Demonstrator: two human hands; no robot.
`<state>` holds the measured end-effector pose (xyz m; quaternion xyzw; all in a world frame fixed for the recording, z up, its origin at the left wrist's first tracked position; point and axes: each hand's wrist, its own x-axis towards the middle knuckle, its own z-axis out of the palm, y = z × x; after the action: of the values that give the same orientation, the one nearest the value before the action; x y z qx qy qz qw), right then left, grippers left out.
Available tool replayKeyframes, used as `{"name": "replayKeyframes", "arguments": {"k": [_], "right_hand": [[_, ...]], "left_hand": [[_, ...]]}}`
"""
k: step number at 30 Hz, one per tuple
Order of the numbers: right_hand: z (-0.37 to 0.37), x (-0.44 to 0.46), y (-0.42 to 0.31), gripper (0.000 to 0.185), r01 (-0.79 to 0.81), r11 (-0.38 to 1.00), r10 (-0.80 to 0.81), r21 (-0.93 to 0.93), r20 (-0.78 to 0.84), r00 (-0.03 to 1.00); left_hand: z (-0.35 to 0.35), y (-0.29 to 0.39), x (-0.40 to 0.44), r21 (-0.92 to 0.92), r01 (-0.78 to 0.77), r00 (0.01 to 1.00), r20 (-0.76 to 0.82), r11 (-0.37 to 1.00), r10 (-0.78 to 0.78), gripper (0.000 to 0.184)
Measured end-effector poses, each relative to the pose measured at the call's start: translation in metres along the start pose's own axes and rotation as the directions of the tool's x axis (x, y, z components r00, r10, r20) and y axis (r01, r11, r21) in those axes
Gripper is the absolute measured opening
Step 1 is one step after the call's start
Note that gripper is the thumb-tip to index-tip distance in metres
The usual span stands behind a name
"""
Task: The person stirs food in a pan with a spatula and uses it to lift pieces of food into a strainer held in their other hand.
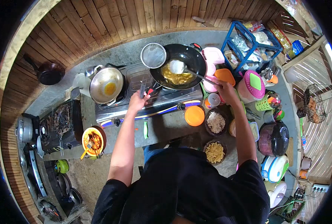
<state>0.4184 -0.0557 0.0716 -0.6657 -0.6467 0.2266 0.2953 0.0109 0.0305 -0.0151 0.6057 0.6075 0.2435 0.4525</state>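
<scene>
Near me, the left hand (139, 100) grips a strainer (153, 56) beside the wok (193, 58); the right hand (226, 92) grips a ladle (177, 67) inside it, on the stove (162, 103). Jerking the ladle could splash the oil (181, 79) (likely hot) outward.

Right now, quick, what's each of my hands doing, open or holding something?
Left hand: closed, holding the mesh strainer by its handle.
Right hand: closed, holding the long-handled utensil by its handle.

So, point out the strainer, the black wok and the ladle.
Strainer (153, 55), head view: on its mesh.
Black wok (191, 56), head view: on its inner wall.
Ladle (197, 74), head view: on its handle.
</scene>
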Motion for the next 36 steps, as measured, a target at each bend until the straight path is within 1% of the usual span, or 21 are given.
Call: {"name": "replayKeyframes", "arguments": {"k": [1, 2, 4, 5, 7, 11, 13, 14, 16, 17, 18, 19, 23, 26, 28, 29, 31, 32, 34, 35, 36], "right_hand": [[0.003, 0.003, 0.005, 0.028, 0.098, 0.991, -0.107, -0.087, -0.101, 0.989], [0.006, 0.007, 0.009, 0.028, 0.098, 0.991, -0.107, -0.086, -0.102, 0.989], [0.011, 0.013, 0.010, 0.026, 0.070, 0.961, -0.142, -0.266, -0.263, 0.954], [0.014, 0.017, 0.010, 0.026, 0.070, 0.962, -0.143, -0.265, -0.264, 0.954], [0.021, 0.025, 0.016, 0.023, 0.061, 0.909, -0.203, -0.411, -0.311, 0.929], [0.039, 0.041, 0.033, 0.021, 0.039, 0.913, -0.178, -0.405, -0.313, 0.933], [0.051, 0.051, 0.052, 0.028, 0.037, 0.965, -0.080, -0.260, -0.158, 0.984], [0.058, 0.056, 0.061, 0.028, 0.038, 0.965, -0.081, -0.259, -0.156, 0.984], [0.066, 0.059, 0.063, 0.030, 0.212, 0.963, -0.239, -0.167, -0.168, 0.956], [0.066, 0.059, 0.066, 0.030, 0.211, 0.963, -0.239, -0.167, -0.169, 0.956], [0.061, 0.056, 0.050, 0.030, 0.061, 0.998, -0.060, 0.014, -0.041, 0.997], [0.058, 0.054, 0.043, 0.030, -0.116, 0.979, 0.096, 0.171, 0.116, 0.989], [0.060, 0.049, 0.049, 0.029, -0.116, 0.945, 0.046, 0.306, 0.224, 0.973], [0.049, 0.032, 0.039, 0.029, -0.025, 0.961, -0.018, 0.275, 0.153, 0.988], [0.035, 0.021, 0.030, 0.030, 0.217, 0.972, -0.222, 0.088, 0.061, 0.973], [0.029, 0.016, 0.023, 0.030, 0.215, 0.973, -0.221, 0.087, 0.061, 0.973], [0.018, 0.008, 0.008, 0.028, 0.134, 0.990, -0.134, -0.037, 0.008, 0.991], [0.019, 0.009, 0.013, 0.028, 0.132, 0.991, -0.132, -0.037, 0.006, 0.991], [0.020, 0.011, 0.026, 0.027, 0.171, 0.956, -0.208, -0.237, -0.138, 0.968], [0.018, 0.013, 0.033, 0.027, 0.169, 0.957, -0.206, -0.237, -0.139, 0.969], [0.015, 0.016, 0.036, 0.026, 0.137, 0.934, -0.201, -0.329, -0.166, 0.965]], "left_hand": [[0.000, 0.000, 0.000, -0.005, 0.001, 1.000, -0.002, 1.000, -0.001, 0.022], [0.000, 0.000, 0.000, -0.011, 0.002, 1.000, -0.004, 1.000, -0.002, 0.021], [0.001, -0.003, 0.001, -0.001, -0.006, 1.000, -0.001, 1.000, 0.006, 0.021], [0.001, -0.004, 0.002, 0.007, -0.014, 1.000, -0.001, 1.000, 0.014, 0.021], [0.001, -0.005, 0.003, -0.005, -0.018, 1.000, -0.006, 1.000, 0.018, 0.021], [0.002, -0.007, 0.005, 0.015, -0.033, 0.999, -0.006, 0.999, 0.033, 0.021], [0.001, -0.005, 0.003, -0.004, -0.026, 1.000, -0.002, 1.000, 0.026, 0.021], [0.001, -0.003, 0.002, -0.024, -0.017, 1.000, 0.001, 1.000, 0.017, 0.022], [0.001, -0.003, 0.000, -0.006, -0.016, 1.000, -0.014, 1.000, 0.016, 0.022], [0.002, -0.002, 0.000, 0.012, -0.018, 0.999, -0.030, 1.000, 0.019, 0.022], [0.002, -0.003, 0.000, 0.013, -0.017, 0.999, -0.028, 1.000, 0.018, 0.022], [0.002, -0.004, 0.002, 0.020, -0.019, 1.000, -0.023, 1.000, 0.019, 0.022], [0.002, -0.010, 0.005, 0.034, -0.032, 0.999, -0.020, 0.999, 0.033, 0.024], [0.002, -0.010, 0.006, 0.042, -0.008, 1.000, -0.011, 0.999, 0.009, 0.025], [0.002, -0.010, 0.005, 0.051, -0.012, 1.000, -0.019, 0.999, 0.013, 0.025], [0.002, -0.009, 0.004, 0.062, -0.017, 1.000, -0.025, 0.998, 0.018, 0.025], [0.002, -0.008, 0.004, 0.042, -0.009, 1.000, -0.018, 0.999, 0.010, 0.025], [0.002, -0.008, 0.004, 0.022, 0.000, 1.000, -0.011, 1.000, 0.000, 0.025], [0.002, -0.006, 0.003, 0.020, 0.003, 1.000, -0.010, 1.000, -0.002, 0.024], [0.002, -0.005, 0.002, 0.017, 0.007, 1.000, -0.012, 1.000, -0.007, 0.023], [0.002, -0.004, 0.001, 0.018, 0.006, 1.000, -0.011, 1.000, -0.006, 0.023]]}}
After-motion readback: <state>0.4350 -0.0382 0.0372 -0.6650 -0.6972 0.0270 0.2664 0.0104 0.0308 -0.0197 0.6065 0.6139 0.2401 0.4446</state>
